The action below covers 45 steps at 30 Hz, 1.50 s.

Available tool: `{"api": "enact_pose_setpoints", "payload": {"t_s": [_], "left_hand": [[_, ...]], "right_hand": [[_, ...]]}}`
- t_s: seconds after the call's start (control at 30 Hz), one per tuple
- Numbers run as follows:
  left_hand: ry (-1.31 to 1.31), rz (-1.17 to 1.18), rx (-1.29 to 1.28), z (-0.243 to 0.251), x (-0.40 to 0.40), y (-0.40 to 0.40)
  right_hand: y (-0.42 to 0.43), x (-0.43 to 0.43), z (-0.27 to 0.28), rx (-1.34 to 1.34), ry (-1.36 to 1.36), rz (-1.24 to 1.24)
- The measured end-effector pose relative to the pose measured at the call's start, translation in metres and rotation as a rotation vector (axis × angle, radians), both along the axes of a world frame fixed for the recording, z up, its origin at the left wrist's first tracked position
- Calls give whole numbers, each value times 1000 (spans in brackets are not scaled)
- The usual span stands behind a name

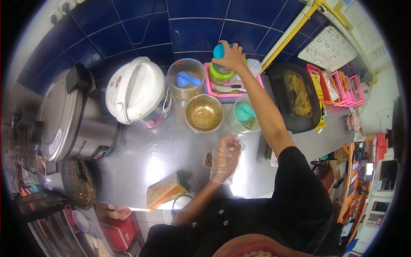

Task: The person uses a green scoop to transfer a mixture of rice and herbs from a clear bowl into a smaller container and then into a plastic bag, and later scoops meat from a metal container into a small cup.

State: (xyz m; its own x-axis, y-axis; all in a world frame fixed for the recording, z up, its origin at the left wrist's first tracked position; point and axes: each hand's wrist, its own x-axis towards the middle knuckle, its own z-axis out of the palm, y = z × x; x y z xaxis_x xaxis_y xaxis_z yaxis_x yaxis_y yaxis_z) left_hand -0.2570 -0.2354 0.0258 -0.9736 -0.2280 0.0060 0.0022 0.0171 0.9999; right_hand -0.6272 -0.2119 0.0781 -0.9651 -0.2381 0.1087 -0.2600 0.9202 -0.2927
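My right hand (231, 57), bare, reaches to the back of the steel counter. Its fingers grip a round turquoise container (219, 51) directly above a green-rimmed tub (221, 75); whether the two touch cannot be told. My left hand (225, 159) wears a clear plastic glove and hovers over the counter's front half, fingers curled. A small brown piece (208, 159) shows beside its edge; whether the hand touches it is unclear. Ahead of that hand stands a steel bowl (204, 114) with yellowish residue. A clear tub (236, 123) beside it contains a mint scoop (245, 111) and chopped greens.
A pink tray (214, 93) bears the green-rimmed tub and a knife. Left of it are a tub with a blue scoop (186, 79), a white-lidded bucket (138, 90) and a large rice cooker (93, 128). A black pan (276, 96) stands right; a printed carton (163, 189) sits at the front edge.
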Motion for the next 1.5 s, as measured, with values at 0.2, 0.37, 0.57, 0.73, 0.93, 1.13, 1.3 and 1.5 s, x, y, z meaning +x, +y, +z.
{"api": "enact_pose_setpoints", "payload": {"t_s": [0.2,0.37,0.57,0.73,0.93,1.13,1.3,1.5], "left_hand": [[-146,61,800,-28,-1,-3],[-271,-506,1632,-31,64,-13],[-662,-447,1685,-55,133,19],[-366,-445,1325,-52,134,41],[-322,-416,1213,-53,141,43],[-330,-370,1139,-47,146,37],[-372,-376,1161,-53,148,33],[-452,-197,1252,-51,146,31]], "right_hand": [[79,162,59,-272,254,286],[122,324,89,-264,-224,609],[159,444,44,-405,-323,362],[167,480,-16,-600,-61,-336],[156,493,-17,-702,116,-451],[152,501,-20,-625,136,-409],[149,505,-12,-610,217,-405],[186,498,-5,-896,7,-529]]}}
